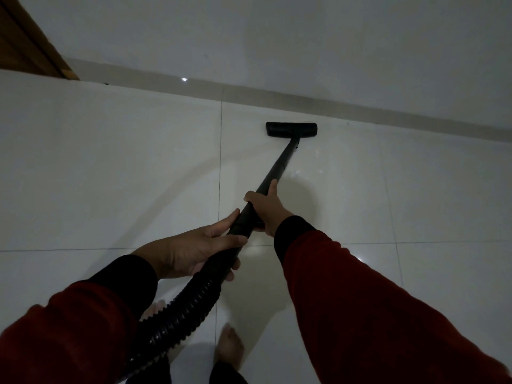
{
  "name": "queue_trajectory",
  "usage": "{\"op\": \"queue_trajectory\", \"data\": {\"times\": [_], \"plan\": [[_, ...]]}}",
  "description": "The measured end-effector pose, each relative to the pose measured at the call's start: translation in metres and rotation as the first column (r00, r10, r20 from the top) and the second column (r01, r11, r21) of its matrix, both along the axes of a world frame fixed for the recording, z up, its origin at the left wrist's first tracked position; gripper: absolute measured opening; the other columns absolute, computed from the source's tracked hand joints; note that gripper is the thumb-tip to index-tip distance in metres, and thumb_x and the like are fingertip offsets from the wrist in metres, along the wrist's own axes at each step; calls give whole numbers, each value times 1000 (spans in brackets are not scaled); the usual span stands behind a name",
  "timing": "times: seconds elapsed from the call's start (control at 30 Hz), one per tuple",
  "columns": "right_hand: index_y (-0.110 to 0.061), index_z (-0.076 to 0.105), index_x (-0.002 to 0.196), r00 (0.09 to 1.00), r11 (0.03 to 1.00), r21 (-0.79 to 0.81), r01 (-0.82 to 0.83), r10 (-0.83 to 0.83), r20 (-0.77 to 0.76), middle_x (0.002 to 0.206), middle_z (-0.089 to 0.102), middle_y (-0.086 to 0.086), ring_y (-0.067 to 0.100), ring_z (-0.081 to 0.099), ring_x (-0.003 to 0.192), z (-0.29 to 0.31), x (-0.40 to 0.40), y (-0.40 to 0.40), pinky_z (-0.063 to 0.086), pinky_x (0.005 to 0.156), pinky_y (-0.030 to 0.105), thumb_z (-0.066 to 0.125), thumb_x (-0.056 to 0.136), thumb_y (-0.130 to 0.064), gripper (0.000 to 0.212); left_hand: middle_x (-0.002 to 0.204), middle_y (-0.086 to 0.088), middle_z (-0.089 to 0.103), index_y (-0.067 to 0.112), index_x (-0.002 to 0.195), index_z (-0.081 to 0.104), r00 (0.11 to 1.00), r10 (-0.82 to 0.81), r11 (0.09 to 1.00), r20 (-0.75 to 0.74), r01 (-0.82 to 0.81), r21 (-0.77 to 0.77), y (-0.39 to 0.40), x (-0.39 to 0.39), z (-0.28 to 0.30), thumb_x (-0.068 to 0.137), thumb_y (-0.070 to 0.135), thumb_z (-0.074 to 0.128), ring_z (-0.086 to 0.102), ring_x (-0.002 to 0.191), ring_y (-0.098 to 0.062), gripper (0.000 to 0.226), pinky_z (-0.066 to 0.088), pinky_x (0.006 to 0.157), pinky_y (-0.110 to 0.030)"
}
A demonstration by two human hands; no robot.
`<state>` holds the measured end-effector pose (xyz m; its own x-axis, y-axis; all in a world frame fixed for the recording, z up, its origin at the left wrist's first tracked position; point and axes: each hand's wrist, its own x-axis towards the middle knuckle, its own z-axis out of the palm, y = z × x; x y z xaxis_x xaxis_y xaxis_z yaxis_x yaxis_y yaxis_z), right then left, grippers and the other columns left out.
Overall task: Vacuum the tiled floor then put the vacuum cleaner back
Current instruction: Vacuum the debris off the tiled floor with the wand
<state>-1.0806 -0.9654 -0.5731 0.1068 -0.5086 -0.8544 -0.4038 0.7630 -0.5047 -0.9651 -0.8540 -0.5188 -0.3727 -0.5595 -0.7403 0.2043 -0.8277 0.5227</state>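
At the upper left of the frame a brown wooden door frame (30, 42) meets the pale wall (277, 37). Lower left, the left hand (191, 250) curls around the black wand where the ribbed hose (180, 309) joins it, arm in a red sleeve. Toward the centre, the right hand (264, 207) grips the vacuum wand (279, 167) higher up, thumb lying along the tube. The wand slopes up and right to the flat black floor nozzle (291, 129), which sits on the glossy white tiled floor (110, 162) just short of the skirting (388, 110). Open tile spreads left and right. Bare feet (230, 347) show at the bottom centre.
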Motion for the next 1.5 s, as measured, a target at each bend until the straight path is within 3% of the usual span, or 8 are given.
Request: {"op": "queue_trajectory", "data": {"times": [0.2, 0.37, 0.57, 0.73, 1.07, 1.2, 1.4, 1.5], "plan": [[-44, -13, 148, 1000, 1000, 19, 15, -15, 20, 137, 45, 15, 32, 57, 106, 8, -22, 27, 49, 53, 31, 52, 90, -16, 92, 70, -11, 63, 48, 144, 14, 999, 28, 999, 17, -29, 35, 26, -24, 14, 89, 22, 55, 63, 52, -20, 73, 51, 46, -22], [-44, -14, 148, 999, 1000, 13, 16, -17, 50, 129, 49, 14, 23, 58, 85, 23, -30, 65, 48, 49, 28, 50, 91, -17, 90, 66, -8, 65, 49, 144, 15, 999, 10, 999, 40, -12, 32, 64, -31, 30, 88, 23, 56, 64, 53, -20, 74, 50, 48, -22], [-41, -12, 150, 997, 999, 14, 51, -52, 65, 132, 48, 15, 27, 57, 95, 28, -39, 121, 46, 50, 29, 50, 92, -17, 88, 66, -9, 65, 48, 145, 13, 998, -23, 1000, 50, 22, 20, 114, -37, 35, 89, 23, 56, 64, 54, -20, 75, 51, 47, -23], [-41, -12, 150, 998, 999, 6, 45, -45, 44, 125, 52, 14, 21, 57, 81, 28, -53, 166, 47, 52, 30, 50, 92, -17, 88, 70, -10, 64, 49, 145, 12, 999, -29, 999, 28, 29, 20, 159, -50, 33, 91, 23, 56, 64, 54, -20, 74, 51, 47, -23], [-42, -12, 149, 1000, 999, 31, 17, -17, -5, 115, 54, 13, 22, 58, 82, 27, -88, 235, 46, 54, 31, 50, 92, -16, 88, 78, -15, 59, 47, 146, 12, 1000, 4, 1000, -11, -3, 16, 228, -89, 28, 91, 23, 54, 64, 54, -18, 73, 52, 48, -23], [-42, -11, 150, 1000, 999, 47, 10, -9, -12, 130, 50, 16, 26, 59, 90, 28, -106, 258, 45, 52, 30, 50, 93, -17, 87, 78, -14, 59, 47, 145, 12, 1000, -4, 1000, -8, 5, 15, 253, -108, 34, 91, 24, 53, 64, 55, -18, 72, 52, 49, -23], [-40, -12, 150, 999, 999, 54, -8, 6, 40, 99, 53, 6, 20, 57, 76, 37, -139, 291, 46, 52, 31, 49, 93, -15, 87, 73, -12, 61, 48, 145, 14, 1000, 22, 999, 2, -22, 46, 288, -141, 47, 91, 22, 54, 63, 54, -20, 72, 51, 47, -23], [-43, -12, 150, 997, 996, 86, 18, -23, 67, 106, 53, 7, 21, 58, 81, 39, -152, 308, 47, 55, 34, 50, 92, -13, 89, 72, -12, 61, 49, 145, 12, 1000, 25, 998, 6, -26, 58, 305, -153, 51, 90, 23, 55, 63, 55, -21, 74, 52, 48, -24]]}}
